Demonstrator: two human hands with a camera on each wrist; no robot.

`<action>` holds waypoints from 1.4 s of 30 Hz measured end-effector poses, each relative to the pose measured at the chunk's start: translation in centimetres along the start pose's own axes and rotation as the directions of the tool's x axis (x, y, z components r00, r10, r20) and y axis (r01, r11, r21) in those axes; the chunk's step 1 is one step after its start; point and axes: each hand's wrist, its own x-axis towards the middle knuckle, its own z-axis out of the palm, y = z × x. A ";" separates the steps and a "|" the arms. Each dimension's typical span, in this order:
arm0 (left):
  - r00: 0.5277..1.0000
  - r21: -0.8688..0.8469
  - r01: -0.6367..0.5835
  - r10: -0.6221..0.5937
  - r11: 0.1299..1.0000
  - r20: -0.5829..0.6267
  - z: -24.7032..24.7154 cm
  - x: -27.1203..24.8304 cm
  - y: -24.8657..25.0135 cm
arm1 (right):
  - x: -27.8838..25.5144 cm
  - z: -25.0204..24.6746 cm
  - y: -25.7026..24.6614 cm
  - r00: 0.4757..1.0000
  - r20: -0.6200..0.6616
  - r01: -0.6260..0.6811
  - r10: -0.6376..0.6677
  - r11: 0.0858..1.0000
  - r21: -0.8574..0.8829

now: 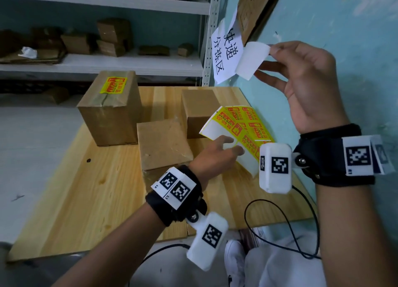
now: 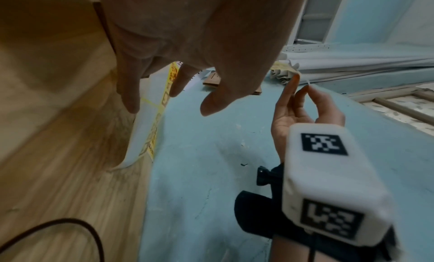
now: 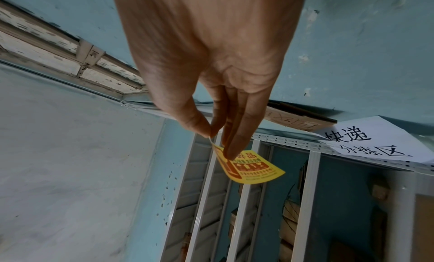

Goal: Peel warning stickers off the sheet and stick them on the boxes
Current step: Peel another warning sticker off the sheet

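Observation:
My right hand (image 1: 272,49) is raised by the wall and pinches one corner of a peeled warning sticker (image 1: 252,59), whose white back faces me. Its yellow printed face (image 3: 253,167) shows in the right wrist view, held between thumb and forefinger (image 3: 211,134). The yellow sticker sheet (image 1: 243,122) lies at the table's right edge with several blank spots. My left hand (image 1: 234,145) is over its near white part, fingers relaxed (image 2: 169,102) and holding nothing. Three cardboard boxes stand on the table: a tall box (image 1: 109,114) with a sticker on top (image 1: 113,85), a low box (image 1: 163,144), and a box behind it (image 1: 200,112).
The wooden table (image 1: 86,189) abuts a teal wall (image 1: 366,71) on the right. A white paper sign (image 1: 224,56) hangs on the wall. Metal shelves (image 1: 129,64) with cardboard pieces stand behind. A black cable (image 1: 280,211) loops over the table's near right corner.

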 end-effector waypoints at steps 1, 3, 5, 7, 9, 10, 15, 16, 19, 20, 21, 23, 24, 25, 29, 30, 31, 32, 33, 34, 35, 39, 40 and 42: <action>1.000 0.004 0.002 -0.002 1.000 0.005 -0.2 -0.2 0.2 | 0.0 0.1 0.1 1.000 0.003 -0.003 0.003 1.000 -0.002; 1.000 0.010 0.001 -0.001 1.000 0.014 -0.4 -0.7 0.6 | -0.1 0.4 0.3 1.000 0.011 -0.006 0.006 1.000 -0.014; 1.000 0.010 -0.025 0.025 1.000 0.013 -0.7 -1.4 0.8 | -0.2 0.7 0.4 1.000 0.020 -0.007 0.007 1.000 -0.024; 0.996 0.036 -0.089 0.088 0.995 0.006 -1.2 -2.4 1.0 | -0.4 1.0 0.4 1.000 0.029 -0.007 0.008 1.000 -0.027; 0.969 0.157 -0.239 0.245 0.958 -0.020 -1.8 -3.6 1.3 | -0.5 1.3 0.5 0.999 0.037 -0.010 0.011 1.000 -0.028; 0.929 0.254 -0.349 0.369 0.902 -0.036 -2.1 -4.3 1.7 | -0.6 1.5 0.5 0.999 0.042 -0.012 0.013 1.000 -0.029; 0.589 0.654 -0.570 0.802 0.497 -0.096 -5.4 -8.2 5.2 | -1.1 3.2 0.9 0.996 0.075 -0.034 0.037 0.999 -0.038; 0.549 0.700 -0.557 0.831 0.447 -0.094 -6.3 -8.3 5.6 | -1.2 3.6 1.1 0.995 0.087 -0.039 0.043 0.998 -0.043; 0.529 0.819 -0.466 0.847 0.336 -0.047 -8.9 -7.6 5.4 | -1.7 5.0 1.7 0.990 0.128 -0.059 0.066 0.997 -0.058; 0.532 0.852 -0.425 0.846 0.306 -0.038 -9.6 -7.2 5.0 | -1.8 5.6 2.0 0.987 0.138 -0.070 0.078 0.996 -0.058; 0.529 0.879 -0.387 0.848 0.278 -0.036 -10.3 -6.9 4.7 | -2.0 6.1 2.3 0.985 0.149 -0.082 0.089 0.995 -0.058; 0.513 0.914 -0.332 0.858 0.233 -0.033 -11.1 -6.7 4.0 | -2.3 7.3 2.9 0.979 0.165 -0.107 0.115 0.992 -0.060; 0.503 0.922 -0.315 0.863 0.224 -0.037 -11.4 -6.6 3.7 | -2.6 7.9 3.3 0.976 0.176 -0.115 0.124 0.991 -0.062; 0.494 0.927 -0.302 0.868 0.222 -0.047 -11.6 -6.6 3.5 | -2.8 8.4 3.6 0.974 0.188 -0.118 0.129 0.991 -0.070; 0.458 0.938 -0.268 0.886 0.219 -0.076 -12.7 -6.4 2.6 | -3.4 9.9 4.5 0.959 0.237 -0.129 0.155 0.984 -0.122; 0.442 0.941 -0.262 0.893 0.216 -0.082 -13.0 -6.3 2.4 | -3.5 10.2 4.6 0.956 0.242 -0.138 0.164 0.983 -0.121; 0.429 0.945 -0.248 0.899 0.215 -0.092 -13.3 -6.3 2.4 | -3.4 10.3 4.7 0.955 0.244 -0.146 0.172 0.982 -0.118; 0.415 0.947 -0.235 0.904 0.217 -0.104 -13.5 -6.3 2.4 | -3.4 10.5 4.7 0.954 0.244 -0.152 0.177 0.981 -0.117; 0.399 0.947 -0.228 0.909 0.224 -0.119 -13.7 -6.2 2.5 | -3.3 10.7 4.8 0.953 0.242 -0.156 0.181 0.981 -0.120; 0.385 0.945 -0.229 0.913 0.233 -0.132 -13.8 -6.2 2.6 | -3.3 10.8 4.8 0.953 0.240 -0.157 0.183 0.980 -0.125; 0.377 0.942 -0.235 0.916 0.239 -0.138 -14.0 -6.1 2.7 | -3.3 10.9 4.9 0.954 0.237 -0.158 0.185 0.979 -0.130; 0.374 0.939 -0.251 0.918 0.236 -0.131 -14.4 -6.0 2.8 | -3.2 11.2 4.9 0.954 0.227 -0.168 0.197 0.976 -0.141; 0.371 0.938 -0.254 0.920 0.236 -0.131 -14.4 -6.0 2.8 | -3.2 11.2 4.9 0.953 0.227 -0.172 0.200 0.975 -0.138; 0.368 0.935 -0.262 0.921 0.238 -0.131 -14.7 -6.0 2.8 | -3.1 11.1 4.9 0.948 0.237 -0.186 0.212 0.974 -0.126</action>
